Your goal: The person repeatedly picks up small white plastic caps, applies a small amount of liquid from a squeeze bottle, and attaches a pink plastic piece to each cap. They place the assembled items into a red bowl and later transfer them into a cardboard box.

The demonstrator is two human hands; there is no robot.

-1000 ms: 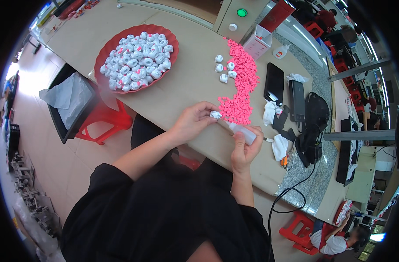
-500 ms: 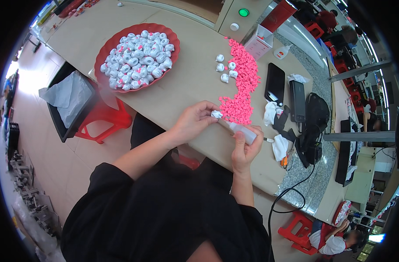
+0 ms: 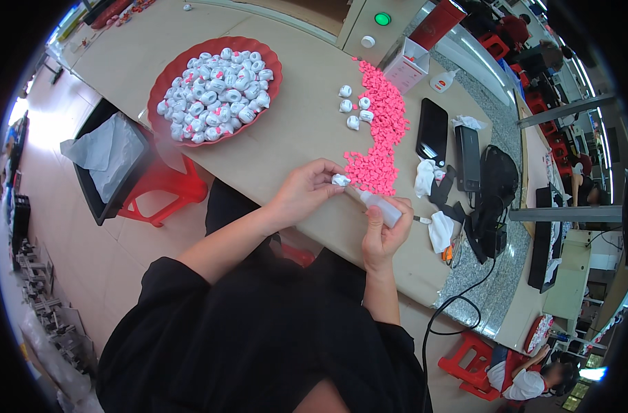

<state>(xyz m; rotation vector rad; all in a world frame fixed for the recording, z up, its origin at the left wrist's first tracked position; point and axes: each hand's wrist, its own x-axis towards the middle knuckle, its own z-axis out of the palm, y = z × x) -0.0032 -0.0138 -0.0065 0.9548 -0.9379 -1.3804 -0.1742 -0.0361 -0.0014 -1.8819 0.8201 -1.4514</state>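
My left hand point(image 3: 306, 187) pinches a small round white piece point(image 3: 340, 180) between thumb and fingertips, over the near part of the table. My right hand point(image 3: 385, 234) is wrapped round a translucent squeeze bottle point(image 3: 383, 208), its narrow tip pointing at the white piece. Whether the tip touches the piece is too small to tell. Just beyond my hands spreads a long heap of small pink pieces point(image 3: 374, 168). Several white pieces point(image 3: 345, 106) lie beside the heap's far part. To the left, a red scalloped tray point(image 3: 278, 69) holds a pile of similar white pieces, some with pink bits.
Right of the heap lie a black phone point(image 3: 433, 131), a dark power bank point(image 3: 468, 158), crumpled white cloths point(image 3: 440, 233), a black bag point(image 3: 498, 182) and a cable point(image 3: 458, 297). A white box point(image 3: 405, 67) and small bottle point(image 3: 442, 81) stand farther back. A lined black bin point(image 3: 111, 162) sits left on a red stool point(image 3: 169, 189).
Hardly anything differs. My right hand and the squeeze bottle have shifted very slightly left; the left hand keeps its pinch on the white piece.
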